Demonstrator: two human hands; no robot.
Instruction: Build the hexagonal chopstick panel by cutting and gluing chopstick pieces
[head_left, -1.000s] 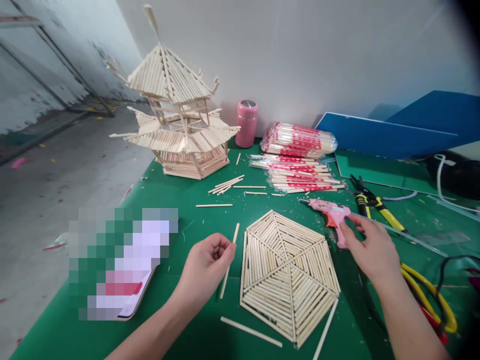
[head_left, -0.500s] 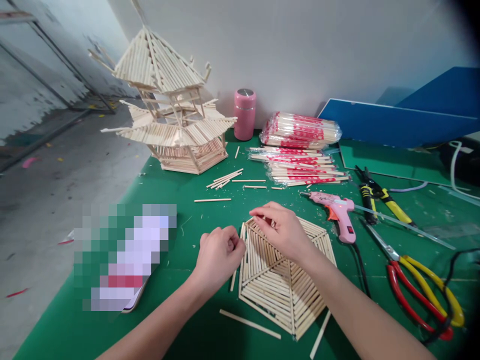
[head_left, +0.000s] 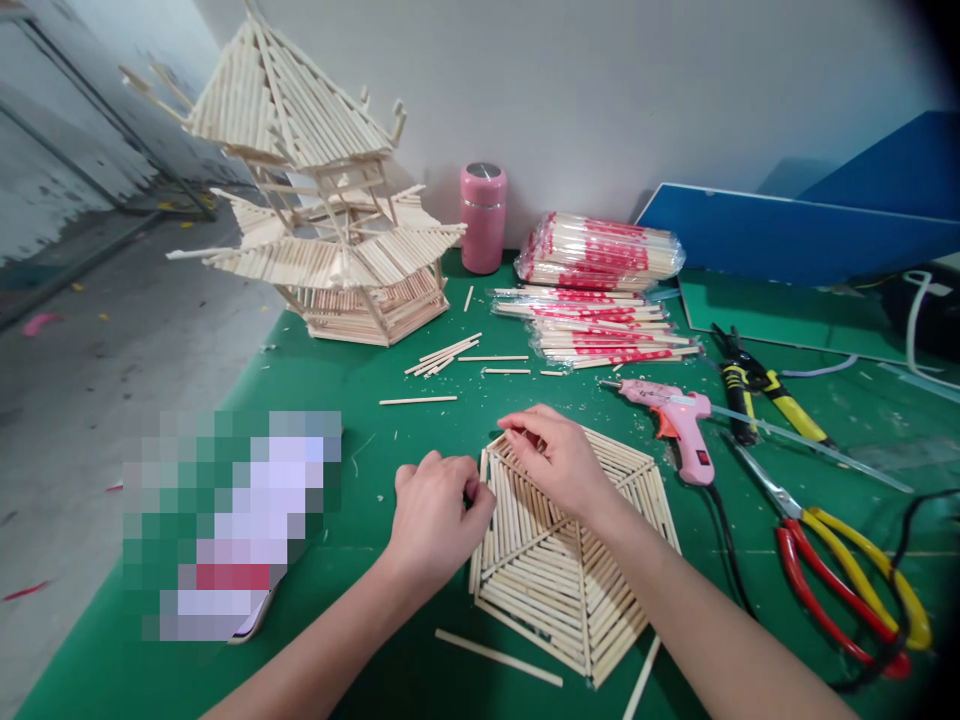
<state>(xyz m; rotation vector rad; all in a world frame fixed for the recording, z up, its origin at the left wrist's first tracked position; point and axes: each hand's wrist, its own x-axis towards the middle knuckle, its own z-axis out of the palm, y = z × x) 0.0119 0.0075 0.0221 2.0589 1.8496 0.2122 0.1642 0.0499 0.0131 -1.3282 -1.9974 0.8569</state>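
A flat hexagonal panel of wooden sticks (head_left: 540, 590) lies on the green table in front of me. Along its left edge runs a single wooden stick (head_left: 475, 575), partly covered by my left hand (head_left: 441, 510). The fingers of that hand are curled, thumb and forefinger closed at the stick. My right hand (head_left: 559, 460) reaches over the panel with bent fingers closed at its upper left edge; the fingertips' exact contact is hidden. Loose sticks lie close by, one below the panel (head_left: 499, 658) and another partly under my right forearm (head_left: 643, 680).
A stick-built pagoda (head_left: 330, 260) stands at the back left, near a pink flask (head_left: 482, 220) and wrapped chopsticks (head_left: 600, 250). To the right lie a pink glue gun (head_left: 679, 415), wire strippers (head_left: 772, 390) and red-yellow-handled pliers (head_left: 840, 570). A blurred phone (head_left: 251, 530) is left.
The stick at the panel's left edge has moved right, closing the gap at its lower end. My left hand shifted slightly with it; the right hand stays at the corner. The view moved a little.
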